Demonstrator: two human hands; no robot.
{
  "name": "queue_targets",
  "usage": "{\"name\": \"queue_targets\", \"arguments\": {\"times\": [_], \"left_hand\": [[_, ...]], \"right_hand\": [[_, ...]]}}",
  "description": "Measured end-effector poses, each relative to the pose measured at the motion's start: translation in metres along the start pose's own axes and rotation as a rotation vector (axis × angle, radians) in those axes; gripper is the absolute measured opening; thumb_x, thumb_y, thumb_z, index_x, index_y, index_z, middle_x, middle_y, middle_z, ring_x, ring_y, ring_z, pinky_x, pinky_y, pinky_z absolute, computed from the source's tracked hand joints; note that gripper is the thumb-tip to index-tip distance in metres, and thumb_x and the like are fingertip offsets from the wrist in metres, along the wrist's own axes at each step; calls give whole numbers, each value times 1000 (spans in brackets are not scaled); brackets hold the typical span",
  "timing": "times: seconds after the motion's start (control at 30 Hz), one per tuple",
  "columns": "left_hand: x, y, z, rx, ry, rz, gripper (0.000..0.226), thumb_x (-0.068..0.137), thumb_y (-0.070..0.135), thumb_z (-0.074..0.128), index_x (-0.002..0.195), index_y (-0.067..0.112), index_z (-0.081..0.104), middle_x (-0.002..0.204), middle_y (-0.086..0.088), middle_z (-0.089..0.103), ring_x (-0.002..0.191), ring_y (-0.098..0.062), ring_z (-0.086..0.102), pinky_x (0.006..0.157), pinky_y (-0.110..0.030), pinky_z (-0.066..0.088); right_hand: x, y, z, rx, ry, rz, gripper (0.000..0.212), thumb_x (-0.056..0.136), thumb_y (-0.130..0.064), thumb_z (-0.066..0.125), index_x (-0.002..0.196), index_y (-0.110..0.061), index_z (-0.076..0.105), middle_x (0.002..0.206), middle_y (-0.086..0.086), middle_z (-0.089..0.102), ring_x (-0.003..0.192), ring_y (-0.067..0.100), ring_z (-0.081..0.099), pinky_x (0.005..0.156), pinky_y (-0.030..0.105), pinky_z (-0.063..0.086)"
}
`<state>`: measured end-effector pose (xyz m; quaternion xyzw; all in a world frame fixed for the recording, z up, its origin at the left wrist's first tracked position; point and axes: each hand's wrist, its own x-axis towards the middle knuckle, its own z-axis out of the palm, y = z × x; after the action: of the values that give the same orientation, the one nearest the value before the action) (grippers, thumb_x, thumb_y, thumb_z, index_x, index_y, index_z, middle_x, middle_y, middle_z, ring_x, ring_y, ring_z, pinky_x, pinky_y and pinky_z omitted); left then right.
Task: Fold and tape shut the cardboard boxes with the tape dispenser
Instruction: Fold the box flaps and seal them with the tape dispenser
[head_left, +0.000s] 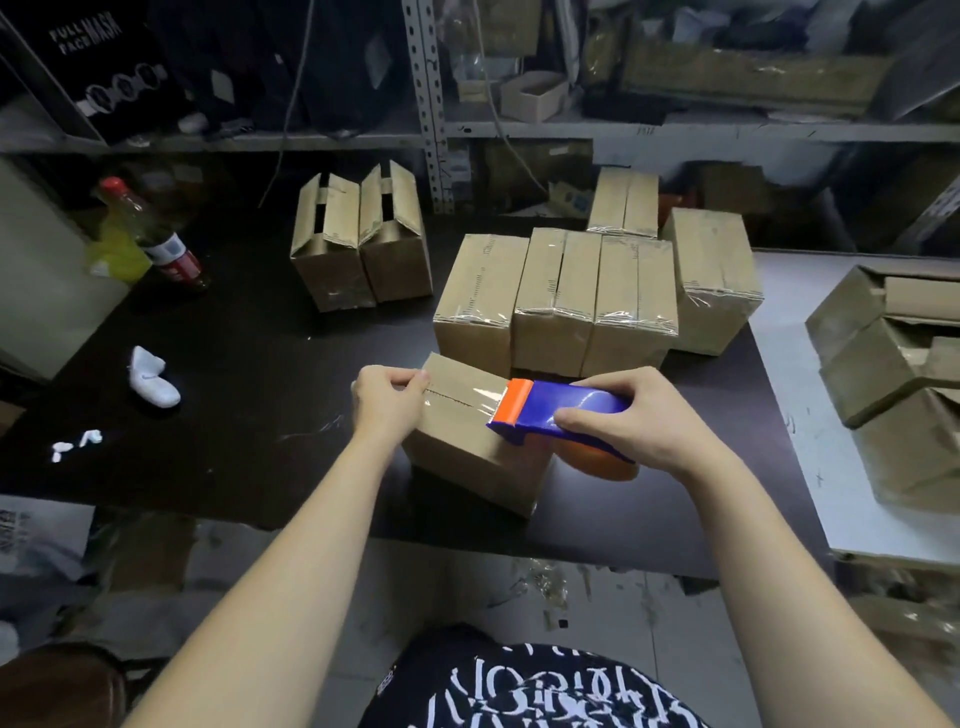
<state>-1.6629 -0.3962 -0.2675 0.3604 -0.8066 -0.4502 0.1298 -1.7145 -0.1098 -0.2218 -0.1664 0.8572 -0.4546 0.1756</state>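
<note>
A small cardboard box (467, 462) lies on the dark table in front of me, its top flaps closed. Clear tape (462, 397) runs along the top seam. My left hand (387, 397) grips the box's left end, fingers curled over the top edge where the tape starts. My right hand (623, 415) holds the blue and orange tape dispenser (550, 408), whose orange head rests on the box's top at the right end of the tape strip.
Several taped boxes (556, 301) stand in a cluster just behind. Two boxes with open flaps (358, 244) stand at the back left. Flattened cardboard (893, 364) piles up on the right. A red-capped bottle (156, 239) and a white sock (150, 376) lie on the left.
</note>
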Motion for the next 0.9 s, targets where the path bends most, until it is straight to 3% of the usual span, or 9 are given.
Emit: {"name": "queue_targets", "arguments": {"times": [0.07,0.13,0.23,0.3,0.4,0.67,0.8,0.9], "left_hand": [[-12,0,8,32,102,93,31,98,21,70,128,15,72,117,-2,72,106,-16,64,87,-29,48],[-22,-6,14,32,167,171,26,99,21,67,122,14,76,114,-6,76,105,-22,68,84,-26,47],[-27,-14,18,-58,163,157,29,96,29,72,118,12,78,109,-2,76,101,-18,69,78,-21,48],[-30,-15,18,-77,154,181,40,88,34,81,121,11,76,109,0,74,97,-10,66,72,-8,45],[-28,-12,13,-53,116,177,47,84,37,85,122,11,75,110,2,73,97,-5,61,66,5,35],[-19,-21,12,-62,41,157,53,82,49,84,125,18,75,107,13,66,117,-15,58,95,-34,52],[-15,-22,10,-69,24,157,54,81,51,84,123,20,76,114,8,71,118,-15,60,98,-34,51],[-14,-22,10,-73,10,158,54,80,52,84,123,20,76,115,7,72,119,-14,59,97,-28,46]], "right_hand": [[-5,0,8,-23,23,-8,31,78,-52,83,101,-31,79,91,-16,76,85,3,70,71,25,58],[-12,6,17,10,48,-10,31,79,-49,84,103,-31,78,93,-17,76,86,4,71,72,25,59],[-18,17,21,116,49,18,31,79,-47,85,106,-34,78,97,-18,77,87,6,73,75,30,63],[-20,19,20,141,47,13,31,79,-46,86,107,-33,78,97,-17,77,87,7,74,74,30,63],[-23,16,18,222,31,27,29,80,-39,87,107,-31,79,97,-14,78,85,9,74,64,23,60],[-38,24,15,197,66,28,31,79,-39,88,108,-32,79,95,-17,77,86,6,73,71,24,60],[-52,28,8,193,92,28,30,80,-38,87,109,-33,78,96,-19,77,87,5,73,75,24,60],[-69,39,1,254,98,64,25,80,-30,88,104,-30,80,92,-12,78,81,7,74,66,22,58]]}}
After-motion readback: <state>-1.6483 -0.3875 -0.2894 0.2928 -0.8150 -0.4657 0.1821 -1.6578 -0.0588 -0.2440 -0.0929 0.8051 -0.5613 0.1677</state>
